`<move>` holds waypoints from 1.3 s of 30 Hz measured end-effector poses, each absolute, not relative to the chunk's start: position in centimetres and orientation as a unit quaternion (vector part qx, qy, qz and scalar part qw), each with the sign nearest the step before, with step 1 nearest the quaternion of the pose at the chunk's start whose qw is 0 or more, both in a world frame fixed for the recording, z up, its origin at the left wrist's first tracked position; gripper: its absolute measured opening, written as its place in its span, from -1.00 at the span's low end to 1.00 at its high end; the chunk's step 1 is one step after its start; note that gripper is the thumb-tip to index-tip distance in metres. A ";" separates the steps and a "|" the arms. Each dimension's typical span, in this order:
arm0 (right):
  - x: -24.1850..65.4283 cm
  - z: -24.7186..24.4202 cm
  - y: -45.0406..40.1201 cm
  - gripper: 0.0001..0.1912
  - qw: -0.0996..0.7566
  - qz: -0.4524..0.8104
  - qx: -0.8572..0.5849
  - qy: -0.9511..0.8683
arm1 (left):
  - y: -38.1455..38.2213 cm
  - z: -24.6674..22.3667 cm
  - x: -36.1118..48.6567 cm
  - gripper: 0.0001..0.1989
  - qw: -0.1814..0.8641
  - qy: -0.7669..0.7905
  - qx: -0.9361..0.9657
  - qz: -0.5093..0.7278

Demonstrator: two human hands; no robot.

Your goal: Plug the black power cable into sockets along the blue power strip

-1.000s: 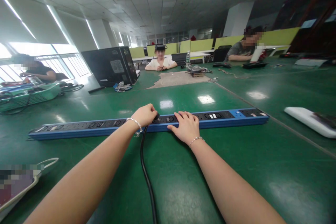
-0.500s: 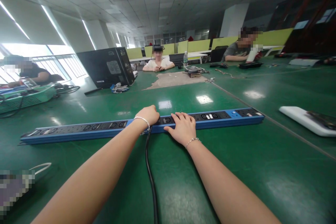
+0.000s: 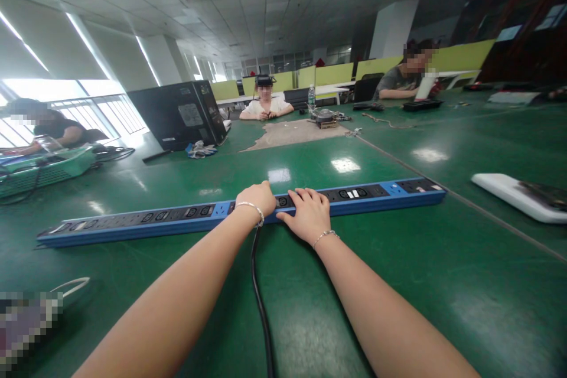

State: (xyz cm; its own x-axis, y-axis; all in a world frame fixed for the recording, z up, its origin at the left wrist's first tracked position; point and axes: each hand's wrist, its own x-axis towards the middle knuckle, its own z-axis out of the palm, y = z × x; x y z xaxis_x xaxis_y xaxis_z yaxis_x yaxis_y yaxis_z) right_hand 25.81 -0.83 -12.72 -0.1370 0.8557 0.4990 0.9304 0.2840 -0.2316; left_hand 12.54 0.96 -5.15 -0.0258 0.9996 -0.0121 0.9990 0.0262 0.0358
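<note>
A long blue power strip [image 3: 133,230] with black sockets lies across the green table, its right end slightly farther off. Near its middle, my left hand [image 3: 256,198] is closed over the sockets. A black power cord [image 3: 259,295] comes out from beneath that hand and hangs toward me; the cord's plug end is hidden by the fingers. Just to the right, my right hand [image 3: 309,212] lies with fingers spread on the top face of the strip, its thumb along the near edge. One socket shows between the two hands.
Behind the strip stand a black computer case [image 3: 177,115] and a pair of gloves [image 3: 201,150]. A green basket [image 3: 53,172] is at the left, a white device [image 3: 514,196] at the right. Cardboard [image 3: 287,133] lies ahead. Three other people sit around the table.
My left hand has shifted a little to the right along the strip, and the cord has swung right with it. My right hand stays in place on the strip.
</note>
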 end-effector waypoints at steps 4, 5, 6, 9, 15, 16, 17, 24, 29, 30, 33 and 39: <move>25.7 -12.8 -0.9 -0.38 0.278 -0.066 -0.596 -0.751 | 0.7 -5.8 12.7 -0.69 0.009 0.725 0.688 0.023; 25.6 -12.8 -1.0 -0.39 0.278 -0.067 -0.596 -0.750 | 0.7 -5.9 12.6 -0.69 0.008 0.726 0.687 0.028; 25.4 -12.8 -1.1 -0.39 0.279 -0.068 -0.594 -0.752 | 0.7 -6.0 12.5 -0.68 0.008 0.724 0.688 0.037; 24.6 -12.9 -1.5 -0.41 0.289 -0.066 -0.554 -0.778 | 0.7 -6.2 11.2 -0.59 0.027 0.699 0.712 0.065; 23.9 -12.9 -1.6 -0.45 0.325 -0.034 -0.513 -0.794 | -0.6 -8.2 6.0 -0.54 -0.049 0.639 0.754 0.143; 23.9 -12.8 -1.6 -0.48 0.332 -0.029 -0.515 -0.790 | -0.9 -8.8 5.2 -0.54 -0.065 0.623 0.765 0.149; 24.0 -12.8 -1.6 -0.51 0.339 -0.023 -0.516 -0.786 | -1.1 -9.5 4.5 -0.51 -0.072 0.609 0.776 0.145; 23.3 -11.6 -1.7 -0.61 0.376 0.006 -0.529 -0.760 | -1.4 -11.4 3.9 -0.38 -0.101 0.590 0.789 0.136; 19.9 -9.4 -2.4 -0.54 0.306 0.035 -0.599 -0.739 | -1.2 -11.6 4.0 -0.42 -0.126 0.573 0.791 0.173; 19.2 -8.9 -2.5 -0.56 0.267 0.024 -0.616 -0.741 | -1.2 -11.7 4.0 -0.44 -0.130 0.572 0.789 0.182; 17.7 -7.3 -2.4 -0.64 0.147 -0.007 -0.641 -0.753 | -1.2 -12.1 3.9 -0.48 -0.144 0.570 0.783 0.201; 16.5 -5.7 -0.6 -0.70 0.034 0.024 -0.667 -0.744 | -1.2 -12.2 3.9 -0.50 -0.151 0.563 0.784 0.214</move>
State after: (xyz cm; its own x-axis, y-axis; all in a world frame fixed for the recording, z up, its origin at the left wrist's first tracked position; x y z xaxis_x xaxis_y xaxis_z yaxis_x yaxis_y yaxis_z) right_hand 16.50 -0.60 -5.70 -0.1080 0.9940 0.0186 0.9908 0.1092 -0.0801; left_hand 3.94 -1.18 -12.24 0.2739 0.8177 0.5064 0.9474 -0.3199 0.0041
